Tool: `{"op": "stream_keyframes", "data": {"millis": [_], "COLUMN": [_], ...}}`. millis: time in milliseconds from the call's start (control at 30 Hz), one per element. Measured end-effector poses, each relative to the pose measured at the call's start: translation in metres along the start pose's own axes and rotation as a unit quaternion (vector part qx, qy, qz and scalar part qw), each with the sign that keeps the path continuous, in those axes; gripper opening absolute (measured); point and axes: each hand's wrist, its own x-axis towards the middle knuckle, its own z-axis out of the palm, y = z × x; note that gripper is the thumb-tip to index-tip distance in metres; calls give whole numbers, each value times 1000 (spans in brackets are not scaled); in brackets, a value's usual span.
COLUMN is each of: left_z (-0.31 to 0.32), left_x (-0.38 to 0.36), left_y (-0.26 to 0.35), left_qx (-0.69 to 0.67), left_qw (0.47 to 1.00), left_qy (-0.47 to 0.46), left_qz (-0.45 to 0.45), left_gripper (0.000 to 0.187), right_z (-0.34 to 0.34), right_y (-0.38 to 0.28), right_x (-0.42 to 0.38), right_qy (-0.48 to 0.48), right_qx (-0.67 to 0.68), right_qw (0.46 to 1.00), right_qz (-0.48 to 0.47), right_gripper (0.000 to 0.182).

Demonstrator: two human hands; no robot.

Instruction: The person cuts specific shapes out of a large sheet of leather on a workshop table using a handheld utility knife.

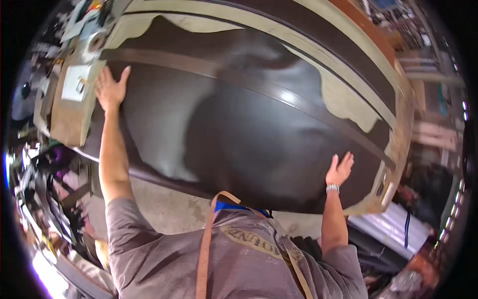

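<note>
A large dark brown leather hide (159, 119) with wavy far edges is spread over the table. My left hand (110, 90) lies at its left end, fingers apart, close to one end of a long flat brown strip (199, 65). That strip runs across the hide from upper left to lower right. On the right, my right hand (339, 170) rests over the hide near its right end, fingers stretched out and nothing in them. A band circles that wrist. A tan tape measure (205, 244) hangs around my neck.
A white paper (76, 83) with a small metal buckle-like piece lies on the table's left end. Along the far side runs another long dark strip (348, 45). Rolled material (393, 229) stands at lower right. Cluttered shelves and goods crowd both sides.
</note>
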Motion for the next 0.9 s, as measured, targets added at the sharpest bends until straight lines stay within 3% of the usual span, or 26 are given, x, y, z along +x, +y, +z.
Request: {"op": "stream_keyframes", "data": {"millis": [100,133,200,233,267,300,333,400,467,500,533,567,600,633,667,700,733,767,800,833,867,900], "left_z": [-18,-14,-3,-16,-44,-73,-100,-111,-38,-22,-16,-20,-25,-8,-45,-48,-30,-13,-16,-17,12,-3], "left_x": [-8,-17,-47,-129,-184,-237,-277,-315,-331,-341,-353,-367,-381,-395,-410,-417,-422,-428,-437,-442,-449,-458], "left_y": [14,19,40,86,104,109,104,46,-64,-78,-86,-72,-57,-53,-4,7,1,-4,2,-3,-24,-33], "left_qx": [-5,-2,-44,-77,-87,-108,-90,-80,-89,-303,-494,-567,-608,-661,-749,-807,-846,-876,-862,-880,-867,-870], "left_qw": [999,999,999,986,966,946,947,979,991,944,818,726,622,573,461,437,356,272,310,294,328,329], "left_qy": [-14,-18,7,21,11,1,-18,-25,94,17,-56,-141,-217,-279,-273,-267,-235,-200,-109,-103,-112,-83], "left_qz": [-37,-48,-26,144,245,307,307,185,40,-131,-290,-364,-443,-395,-390,-294,-321,-343,-387,-358,-357,-357], "left_gripper": [105,103,94,84,77,73,70,69,75,82,90,103,119,119,107,89,83,77,86,98,99,100], "right_z": [-8,2,-68,-102,-104,-93,-66,-78,-82,-83,-79,-51,-45,-5,-9,-30,-19,-3,4,3,6,15], "right_y": [-8,-15,-140,-202,-233,-253,-259,-213,-122,-71,-16,47,97,151,165,179,199,204,191,177,172,166], "right_x": [7,9,-7,-10,-34,-61,-93,-107,-112,-117,-125,-140,-151,-168,-176,-183,-198,-209,-218,-225,-236,-248], "right_qy": [10,61,32,0,-14,-7,23,-29,6,-6,-12,16,-22,30,27,-30,-61,-110,-113,-150,-190,-234], "right_qx": [12,-62,138,233,262,266,310,283,198,104,80,52,33,21,15,173,360,530,588,691,760,796], "right_qw": [1000,996,982,955,940,923,908,924,964,990,997,997,987,962,905,878,820,724,570,462,395,381], "right_qz": [-2,-5,-129,-184,-217,-276,-280,-254,-180,-97,-7,63,158,271,425,445,441,428,563,536,480,407], "right_gripper": [71,66,54,48,57,57,60,66,63,64,63,75,89,102,105,109,112,116,124,130,136,137]}}
